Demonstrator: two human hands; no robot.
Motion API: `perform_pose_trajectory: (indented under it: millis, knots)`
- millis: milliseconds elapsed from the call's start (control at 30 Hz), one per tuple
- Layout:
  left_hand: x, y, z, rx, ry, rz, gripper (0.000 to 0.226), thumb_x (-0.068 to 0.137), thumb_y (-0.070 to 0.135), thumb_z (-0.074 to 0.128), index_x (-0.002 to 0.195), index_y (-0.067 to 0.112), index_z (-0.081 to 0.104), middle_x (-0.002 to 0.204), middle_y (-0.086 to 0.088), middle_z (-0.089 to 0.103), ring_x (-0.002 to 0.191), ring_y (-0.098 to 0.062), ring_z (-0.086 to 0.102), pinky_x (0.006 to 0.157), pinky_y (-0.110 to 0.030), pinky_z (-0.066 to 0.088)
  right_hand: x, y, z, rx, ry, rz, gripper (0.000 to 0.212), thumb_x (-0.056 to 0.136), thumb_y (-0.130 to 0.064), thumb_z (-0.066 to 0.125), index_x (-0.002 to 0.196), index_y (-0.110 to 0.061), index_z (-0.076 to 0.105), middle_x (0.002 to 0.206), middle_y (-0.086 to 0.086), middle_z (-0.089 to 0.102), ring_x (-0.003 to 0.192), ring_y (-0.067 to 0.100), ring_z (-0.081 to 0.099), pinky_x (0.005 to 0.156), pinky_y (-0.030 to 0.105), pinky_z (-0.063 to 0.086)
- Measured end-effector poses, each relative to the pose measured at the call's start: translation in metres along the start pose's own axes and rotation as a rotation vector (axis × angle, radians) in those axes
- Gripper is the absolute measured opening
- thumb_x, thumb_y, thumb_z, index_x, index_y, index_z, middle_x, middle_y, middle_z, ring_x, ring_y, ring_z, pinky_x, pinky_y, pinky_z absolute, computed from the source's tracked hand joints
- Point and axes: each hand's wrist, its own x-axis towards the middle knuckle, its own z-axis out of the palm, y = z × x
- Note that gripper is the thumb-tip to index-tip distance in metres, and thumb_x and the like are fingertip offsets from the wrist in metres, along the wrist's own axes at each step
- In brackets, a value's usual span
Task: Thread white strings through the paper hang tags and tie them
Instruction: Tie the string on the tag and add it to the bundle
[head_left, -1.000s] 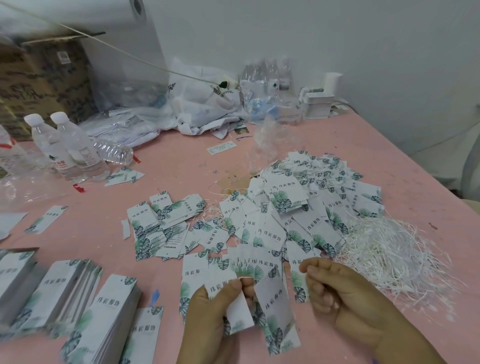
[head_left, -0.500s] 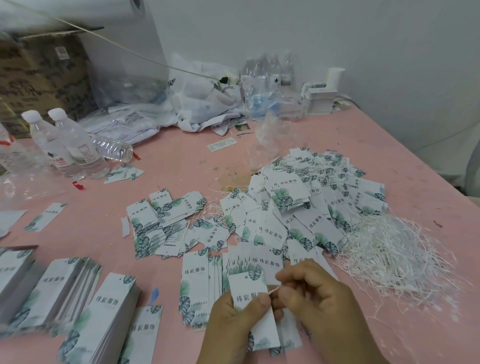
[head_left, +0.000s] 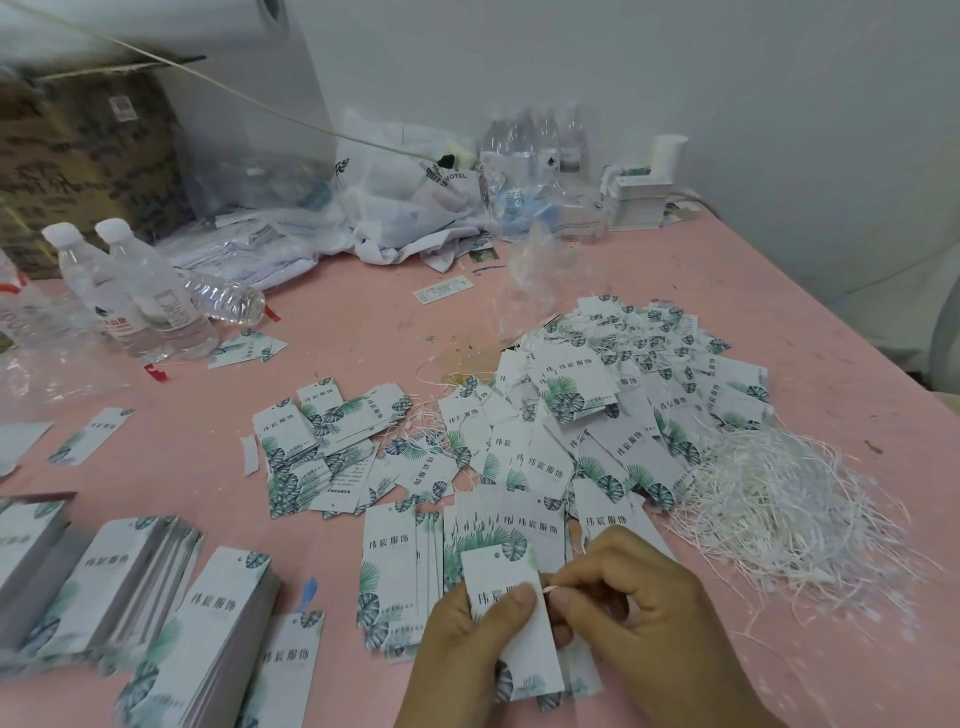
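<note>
One hang tag (head_left: 511, 613) is up off the pink table (head_left: 363, 332), pinched under the left hand (head_left: 467, 660) thumb, long axis running away from the person, punched hole at the far end. Right hand (head_left: 639, 618) fingers are curled, pinching a white string (head_left: 549, 588) just beside the tag's right edge. String tip lies nearer than the hole; judged next: carry it to the hole. String pile (head_left: 779, 509) lies right of the tag.

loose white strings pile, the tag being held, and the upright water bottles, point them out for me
loose white strings pile (head_left: 779, 509), head view, middle of the tangle.
held tag (head_left: 511, 623), head view, its white face below the left thumb.
upright water bottles (head_left: 156, 296), head view, body of the right-hand bottle.
</note>
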Motion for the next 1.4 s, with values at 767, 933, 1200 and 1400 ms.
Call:
perform_pose_trajectory:
  millis: [767,933,1200,1400]
  knots:
    - [-0.007,-0.021,-0.001,0.679,-0.014,0.389,0.034,0.086,0.023,0.053,0.108,0.048,0.049,0.08,0.012,0.068,0.063,-0.001,0.062,0.059,-0.011,0.046,-0.003,0.001,0.015,-0.1,0.175,-0.016,0.016,0.071,-0.009,0.07,0.066,-0.023,0.066,0.068,-0.01,0.051,0.058,-0.001,0.049,0.057,0.005,0.037]
    - [-0.006,-0.022,-0.002,0.675,-0.03,0.386,0.033,0.087,0.022,0.054,0.111,0.045,0.052,0.083,0.008,0.07,0.07,-0.007,0.066,0.063,-0.016,0.05,-0.004,0.001,0.015,-0.148,0.161,-0.007,0.018,0.072,-0.011,0.07,0.067,-0.027,0.064,0.07,-0.008,0.053,0.06,0.0,0.051,0.057,0.005,0.036]
    - [-0.005,-0.013,0.0,0.39,-0.042,0.349,0.043,0.075,0.048,0.062,0.107,0.022,0.074,0.107,-0.004,0.071,0.103,-0.021,0.067,0.09,-0.034,0.051,0.004,-0.003,0.01,0.001,0.042,0.141,0.021,0.081,0.006,0.072,0.072,-0.011,0.063,0.056,0.01,0.043,0.051,0.0,0.047,0.052,0.008,0.034]
    - [0.003,-0.01,-0.005,0.058,-0.06,0.123,0.039,0.057,0.027,0.078,0.084,-0.001,0.076,0.08,-0.028,0.068,0.075,-0.033,0.062,0.072,-0.038,0.049,0.003,-0.001,0.005,0.177,-0.042,0.314,0.022,0.076,0.002,0.077,0.072,-0.018,0.071,0.053,-0.01,0.051,0.052,0.002,0.04,0.051,0.01,0.035]
